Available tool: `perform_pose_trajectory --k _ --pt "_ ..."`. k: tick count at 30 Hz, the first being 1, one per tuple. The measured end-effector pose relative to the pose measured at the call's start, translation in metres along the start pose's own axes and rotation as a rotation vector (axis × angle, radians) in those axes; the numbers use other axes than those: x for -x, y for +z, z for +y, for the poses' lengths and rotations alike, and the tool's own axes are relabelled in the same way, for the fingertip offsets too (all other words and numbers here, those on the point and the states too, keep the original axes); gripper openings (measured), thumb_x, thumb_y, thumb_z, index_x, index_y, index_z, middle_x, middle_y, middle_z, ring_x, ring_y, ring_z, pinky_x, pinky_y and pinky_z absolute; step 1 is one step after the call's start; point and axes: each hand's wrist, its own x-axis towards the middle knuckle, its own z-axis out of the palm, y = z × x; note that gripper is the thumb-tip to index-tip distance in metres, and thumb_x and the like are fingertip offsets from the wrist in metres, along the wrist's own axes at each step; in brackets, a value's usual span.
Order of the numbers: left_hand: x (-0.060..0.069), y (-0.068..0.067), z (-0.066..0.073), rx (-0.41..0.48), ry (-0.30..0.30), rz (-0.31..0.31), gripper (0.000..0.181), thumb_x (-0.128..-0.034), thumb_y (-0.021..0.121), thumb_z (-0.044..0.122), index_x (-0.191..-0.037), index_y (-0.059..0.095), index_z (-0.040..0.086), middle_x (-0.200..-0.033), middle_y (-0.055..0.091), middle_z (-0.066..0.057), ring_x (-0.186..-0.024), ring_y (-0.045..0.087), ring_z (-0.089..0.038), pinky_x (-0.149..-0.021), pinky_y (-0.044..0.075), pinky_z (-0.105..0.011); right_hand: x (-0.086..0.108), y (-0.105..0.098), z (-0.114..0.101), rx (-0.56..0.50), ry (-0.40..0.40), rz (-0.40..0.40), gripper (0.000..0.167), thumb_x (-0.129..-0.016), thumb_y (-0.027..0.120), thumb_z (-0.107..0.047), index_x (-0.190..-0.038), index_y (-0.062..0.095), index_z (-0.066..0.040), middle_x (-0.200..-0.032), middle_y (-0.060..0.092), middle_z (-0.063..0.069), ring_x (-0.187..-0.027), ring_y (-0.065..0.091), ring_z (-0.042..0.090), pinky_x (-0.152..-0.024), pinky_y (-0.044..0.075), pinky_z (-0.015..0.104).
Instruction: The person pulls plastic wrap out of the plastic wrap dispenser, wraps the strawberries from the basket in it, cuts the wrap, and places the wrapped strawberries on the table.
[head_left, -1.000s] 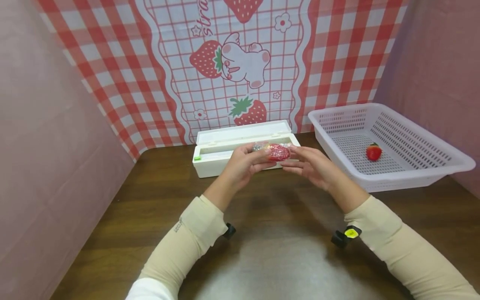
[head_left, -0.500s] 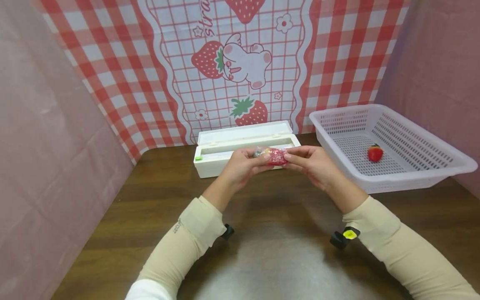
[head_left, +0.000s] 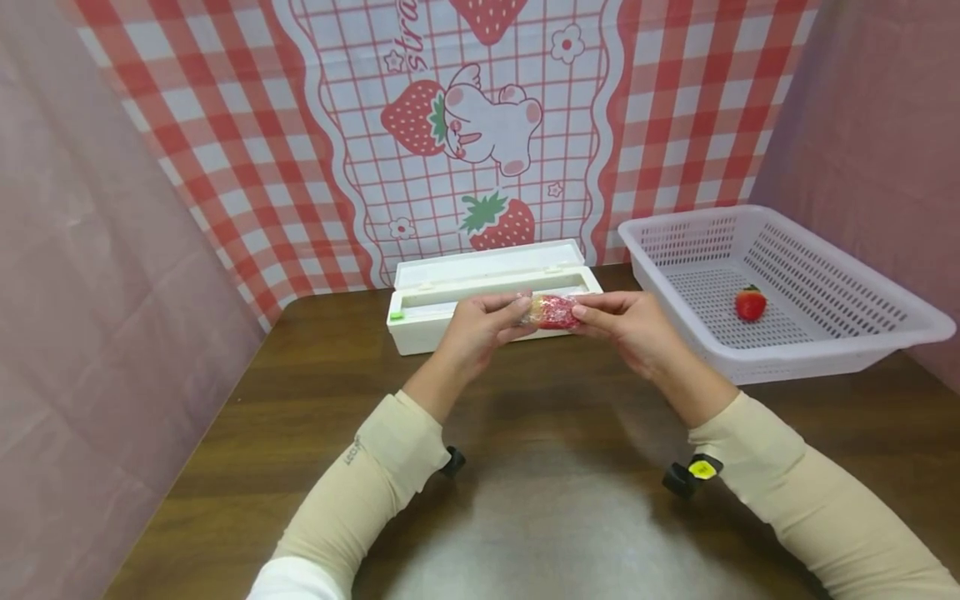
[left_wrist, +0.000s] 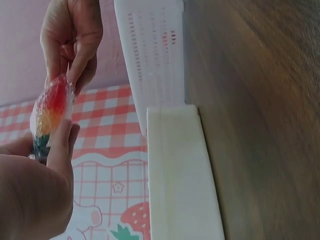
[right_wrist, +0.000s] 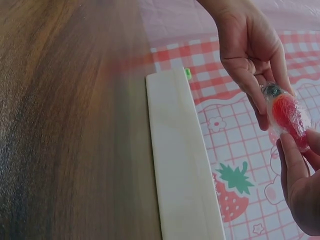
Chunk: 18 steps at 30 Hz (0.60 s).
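A strawberry wrapped in clear plastic film is held in the air between both hands. My left hand pinches its dark green leafy end, and the fingers of my right hand pinch the red tip. In the left wrist view the wrapped strawberry shows red, yellowish and green under shiny, wrinkled film. The right wrist view shows the same strawberry with both hands' fingertips on it. Just behind the hands stands a long white box, its lid raised; the hands partly hide its front.
To the right, a white perforated basket holds one bare red strawberry. A brown wooden table lies under everything. A red-and-white checked cloth hangs behind, with pink cloth at both sides.
My right fingers have closed in from loosely touching the wrapped strawberry to pinching its red tip. My left fingers have shifted toward its leafy end. The basket and box stay put.
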Motion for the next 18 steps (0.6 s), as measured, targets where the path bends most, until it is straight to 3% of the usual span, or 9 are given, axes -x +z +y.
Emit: perform_pose_trajectory --k 5,8,13,18 --pt "-0.0004 0.0039 -0.0016 0.033 -0.011 0.064 0.03 -0.093 0.063 0.002 -0.116 0.061 -0.016 -0.118 0.063 -0.027 -0.088 0.069 -0.024 -0.083 0.056 -0.035 0.0008 0.0016 0.0017 -0.008 -0.019 0.004 0.031 -0.091 0.059 0.01 -0.08 0.078 -0.013 -0.087 0.07 0.005 -0.075 0.069 0.012 -0.073 0.057 0.026" --pt "-0.0006 0.0044 -0.0012 0.057 -0.037 0.073 0.03 -0.0935 0.062 0.003 -0.117 0.06 -0.016 -0.119 0.062 -0.026 -0.092 0.069 -0.025 -0.083 0.056 -0.034 0.0008 0.0013 0.0021 -0.03 -0.023 -0.005 0.032 -0.091 0.058 0.011 -0.08 0.078 -0.012 -0.086 0.071 0.006 -0.075 0.069 0.013 -0.074 0.057 0.025" --pt "-0.0001 0.0 0.0015 0.097 -0.073 0.039 0.035 -0.0952 0.062 0.008 -0.122 0.057 -0.015 -0.125 0.06 -0.024 -0.107 0.064 -0.032 -0.085 0.055 -0.035 0.0004 -0.0009 0.0019 -0.036 -0.026 -0.004 0.034 -0.092 0.056 0.011 -0.081 0.078 -0.013 -0.085 0.071 0.005 -0.073 0.069 0.012 -0.073 0.057 0.025" --pt "0.0028 -0.0006 0.0009 0.052 -0.056 -0.025 0.043 -0.0899 0.066 -0.003 -0.131 0.055 -0.008 -0.125 0.058 -0.027 -0.106 0.065 -0.034 -0.084 0.055 -0.036 0.0012 -0.0012 0.0014 -0.039 -0.024 -0.003 0.033 -0.092 0.056 0.011 -0.081 0.077 -0.012 -0.086 0.071 0.005 -0.074 0.069 0.013 -0.074 0.056 0.024"
